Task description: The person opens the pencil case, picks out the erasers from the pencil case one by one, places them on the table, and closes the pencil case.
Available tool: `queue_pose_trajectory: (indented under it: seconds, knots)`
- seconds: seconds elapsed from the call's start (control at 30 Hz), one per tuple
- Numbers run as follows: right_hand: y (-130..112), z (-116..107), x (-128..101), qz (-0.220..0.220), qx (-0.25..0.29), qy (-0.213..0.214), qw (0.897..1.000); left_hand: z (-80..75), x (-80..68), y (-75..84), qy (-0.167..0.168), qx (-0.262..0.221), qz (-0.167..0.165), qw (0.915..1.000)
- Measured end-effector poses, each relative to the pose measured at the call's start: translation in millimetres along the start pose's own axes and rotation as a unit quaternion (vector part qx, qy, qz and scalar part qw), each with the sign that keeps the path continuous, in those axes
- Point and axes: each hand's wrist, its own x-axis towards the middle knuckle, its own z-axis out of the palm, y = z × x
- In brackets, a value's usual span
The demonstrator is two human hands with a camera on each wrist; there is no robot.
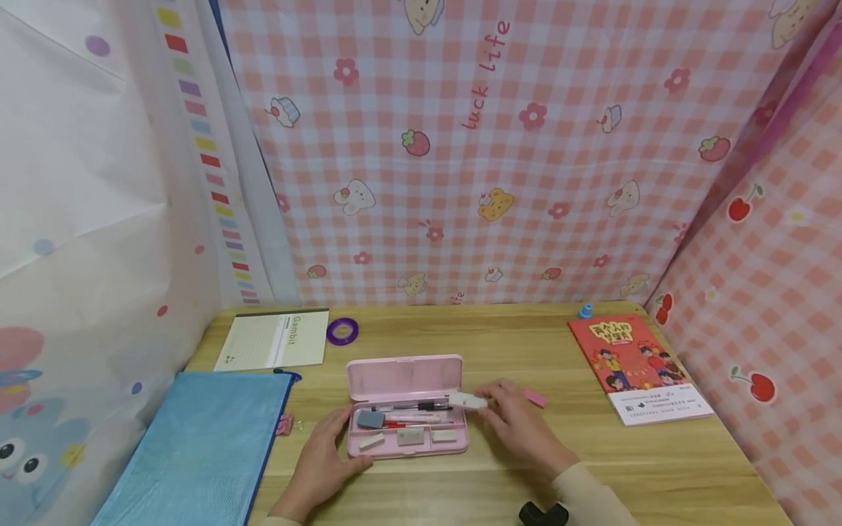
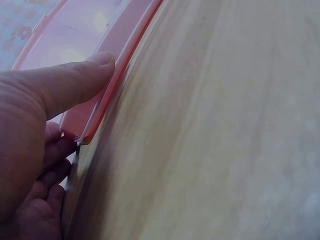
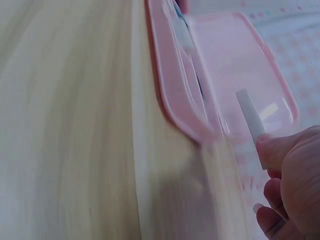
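A pink pencil case (image 1: 408,451) lies on the wooden table with its lid (image 1: 404,378) raised at the back. My left hand (image 1: 322,456) grips its left end, thumb (image 2: 82,82) along the front edge and fingers behind the corner. Above the case's right end, my right hand (image 1: 516,420) pinches a white flat block (image 3: 251,115) between thumb and fingers; its kind is unclear. Inside the case are a blue-grey eraser (image 1: 370,419), a black pen (image 1: 430,405), a red pen (image 1: 397,424) and several pale eraser-like blocks (image 1: 411,437).
To the left lie a blue zip pouch (image 1: 197,446), a notebook (image 1: 272,340), purple tape (image 1: 343,331) and a pink clip (image 1: 284,424). On the right are a red book (image 1: 634,365), a blue object (image 1: 585,311), a pink block (image 1: 536,397) and a black object (image 1: 543,514).
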Motion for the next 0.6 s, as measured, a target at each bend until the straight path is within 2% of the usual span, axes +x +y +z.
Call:
queue_pose_trajectory:
  seconds: [0.27,0.4,0.6]
  knots:
    - [38,-32,-15,0.065,0.023,0.009,0.998,-0.5,0.2,0.4,-0.002,0.005,-0.006,1.0]
    - [56,-41,-25,0.063,0.035,0.012,0.997,-0.5,0.1,0.7,-0.005,0.004,-0.014,0.9999]
    - [76,-48,-43,0.055,0.009,0.008,0.998,1.5,0.4,0.2,-0.001,0.009,-0.006,0.9999]
